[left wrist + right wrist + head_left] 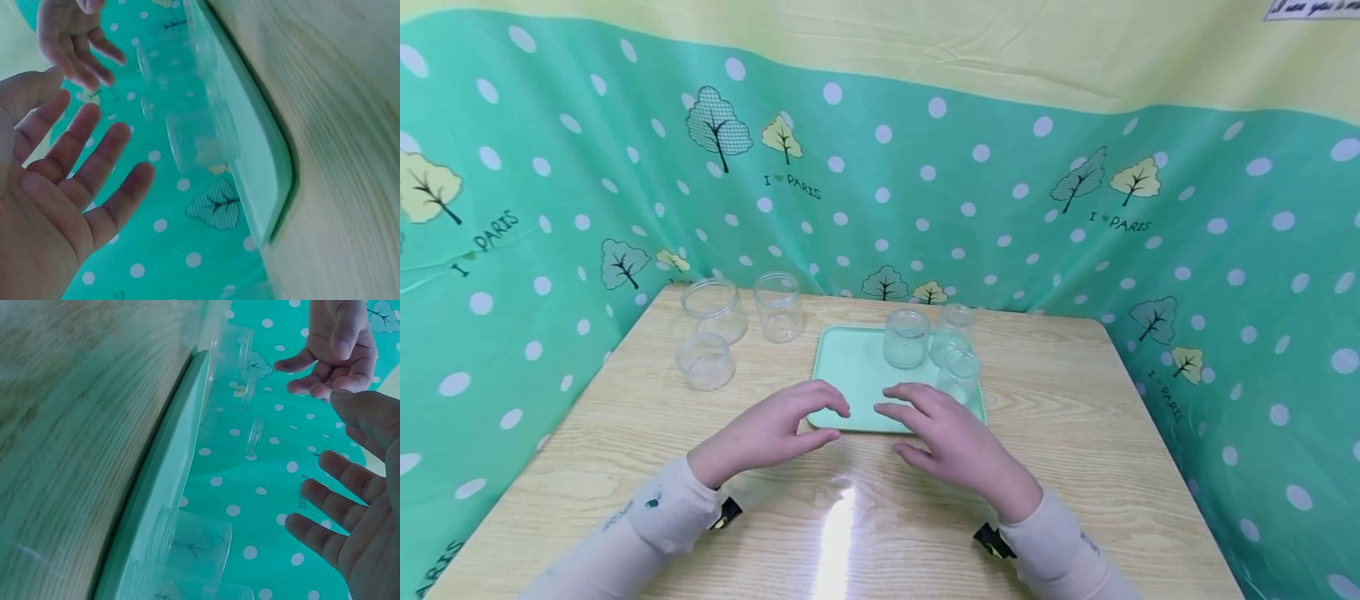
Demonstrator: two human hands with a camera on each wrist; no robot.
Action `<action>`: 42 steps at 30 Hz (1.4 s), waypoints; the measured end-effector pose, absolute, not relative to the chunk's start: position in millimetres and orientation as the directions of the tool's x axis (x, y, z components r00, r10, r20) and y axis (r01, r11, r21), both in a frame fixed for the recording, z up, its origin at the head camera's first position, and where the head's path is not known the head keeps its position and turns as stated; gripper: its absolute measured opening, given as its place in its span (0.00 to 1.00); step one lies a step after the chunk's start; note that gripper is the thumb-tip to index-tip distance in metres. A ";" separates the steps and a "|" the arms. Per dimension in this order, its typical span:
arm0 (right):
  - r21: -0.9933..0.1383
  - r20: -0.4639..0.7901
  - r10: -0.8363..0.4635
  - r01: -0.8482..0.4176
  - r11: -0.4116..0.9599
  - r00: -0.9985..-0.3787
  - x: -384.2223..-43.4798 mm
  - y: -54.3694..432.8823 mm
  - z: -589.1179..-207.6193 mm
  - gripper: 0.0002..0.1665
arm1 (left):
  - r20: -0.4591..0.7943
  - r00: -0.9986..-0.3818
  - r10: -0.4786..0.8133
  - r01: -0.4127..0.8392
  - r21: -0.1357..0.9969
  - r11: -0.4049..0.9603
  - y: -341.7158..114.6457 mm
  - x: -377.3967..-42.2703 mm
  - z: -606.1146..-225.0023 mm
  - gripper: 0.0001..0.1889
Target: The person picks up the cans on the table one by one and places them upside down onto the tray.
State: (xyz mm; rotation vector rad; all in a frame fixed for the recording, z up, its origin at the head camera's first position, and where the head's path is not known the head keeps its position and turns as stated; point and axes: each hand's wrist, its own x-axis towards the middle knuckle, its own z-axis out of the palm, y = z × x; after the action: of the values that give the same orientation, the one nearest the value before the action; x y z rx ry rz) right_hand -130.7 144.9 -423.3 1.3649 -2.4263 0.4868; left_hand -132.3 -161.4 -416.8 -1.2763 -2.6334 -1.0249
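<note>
A light green tray lies on the table, with three clear jars on its right side: one jar nearer the middle, a jar behind at the right, and a jar in front of that. My left hand hovers by the tray's front left corner, fingers relaxed and holding nothing. Facing it, my right hand is over the tray's front edge, its fingers spread and also without anything in them. In the left wrist view a clear jar stands on the tray, apart from the left fingers.
Left of the tray stand three more clear containers: a wide jar, a taller jar and a low jar. A green dotted curtain surrounds the wooden table at the back and sides.
</note>
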 end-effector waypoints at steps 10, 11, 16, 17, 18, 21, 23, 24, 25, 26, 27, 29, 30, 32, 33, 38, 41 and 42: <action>-0.129 0.431 -0.757 -0.864 0.487 -0.491 -128.1 143.8 -423.9 0.37 | 0.272 -0.706 0.654 0.693 0.454 0.560 -180.5 -143.0 -413.3 0.13; -0.131 0.431 -0.756 -0.864 0.487 -0.492 -128.1 143.9 -424.1 0.37 | 0.270 -0.708 0.653 0.692 0.448 0.566 -182.3 -144.3 -412.6 0.13; -0.137 0.440 -0.754 -0.866 0.482 -0.489 -127.7 144.8 -423.5 0.37 | 0.252 -0.734 0.630 0.674 0.384 0.632 -193.0 -152.8 -406.7 0.14; -0.138 0.441 -0.753 -0.866 0.480 -0.488 -127.6 144.7 -423.1 0.37 | 0.248 -0.740 0.625 0.669 0.358 0.651 -195.5 -155.0 -405.4 0.14; -0.136 0.443 -0.754 -0.868 0.478 -0.485 -127.5 144.5 -423.0 0.37 | 0.242 -0.748 0.618 0.663 0.330 0.672 -198.3 -157.3 -404.2 0.14; -0.138 0.442 -0.758 -0.872 0.470 -0.479 -126.4 143.3 -422.2 0.37 | 0.219 -0.767 0.603 0.642 0.256 0.723 -206.8 -164.3 -401.0 0.15; -0.135 0.438 -0.762 -0.873 0.469 -0.477 -125.5 142.7 -422.2 0.37 | 0.197 -0.784 0.589 0.620 0.225 0.751 -213.0 -169.6 -399.3 0.16; -0.133 0.436 -0.764 -0.874 0.468 -0.476 -125.1 142.5 -422.3 0.37 | 0.185 -0.794 0.580 0.608 0.212 0.765 -216.2 -172.3 -398.6 0.17; -0.134 0.434 -0.765 -0.873 0.468 -0.476 -124.6 142.4 -422.0 0.37 | 0.176 -0.801 0.572 0.598 0.206 0.774 -219.5 -174.7 -397.4 0.17; -0.133 0.434 -0.765 -0.874 0.468 -0.476 -124.4 142.4 -422.1 0.37 | 0.169 -0.808 0.565 0.589 0.196 0.784 -222.7 -177.5 -396.6 0.17; -0.132 0.433 -0.765 -0.873 0.469 -0.476 -124.2 142.4 -422.0 0.37 | 0.160 -0.816 0.555 0.577 0.187 0.795 -226.3 -180.3 -396.0 0.18; -0.129 0.432 -0.765 -0.872 0.471 -0.477 -124.4 142.4 -422.3 0.37 | 0.142 -0.834 0.533 0.551 0.168 0.818 -234.2 -185.4 -395.4 0.19; -0.129 0.432 -0.765 -0.872 0.472 -0.478 -124.6 142.7 -422.5 0.37 | 0.133 -0.843 0.521 0.537 0.161 0.828 -238.4 -187.6 -395.3 0.20; -0.128 0.433 -0.764 -0.871 0.474 -0.479 -125.0 143.3 -422.9 0.37 | 0.119 -0.857 0.501 0.514 0.143 0.846 -247.1 -191.5 -395.7 0.21; -0.129 0.433 -0.763 -0.871 0.474 -0.479 -125.2 143.5 -423.2 0.37 | 0.110 -0.866 0.488 0.499 0.129 0.857 -251.4 -193.0 -395.6 0.22; -0.132 0.432 -0.761 -0.869 0.477 -0.484 -126.9 144.6 -424.2 0.37 | 0.090 -0.903 0.421 0.427 0.070 0.901 -267.8 -197.4 -389.7 0.25; -0.136 0.429 -0.760 -0.866 0.481 -0.489 -128.4 145.7 -425.2 0.37 | 0.068 -0.923 0.378 0.382 0.066 0.922 -275.4 -200.3 -384.9 0.26; -0.137 0.427 -0.760 -0.866 0.481 -0.490 -128.9 146.1 -425.5 0.37 | 0.057 -0.929 0.366 0.369 0.071 0.927 -278.2 -201.7 -384.0 0.27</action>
State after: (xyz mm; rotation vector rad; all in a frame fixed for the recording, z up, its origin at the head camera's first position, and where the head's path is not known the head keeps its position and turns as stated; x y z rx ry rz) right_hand -128.9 146.1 -425.5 1.3750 -2.4230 0.4849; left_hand -201.7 -278.2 -384.0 -0.5800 -3.0417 -0.1245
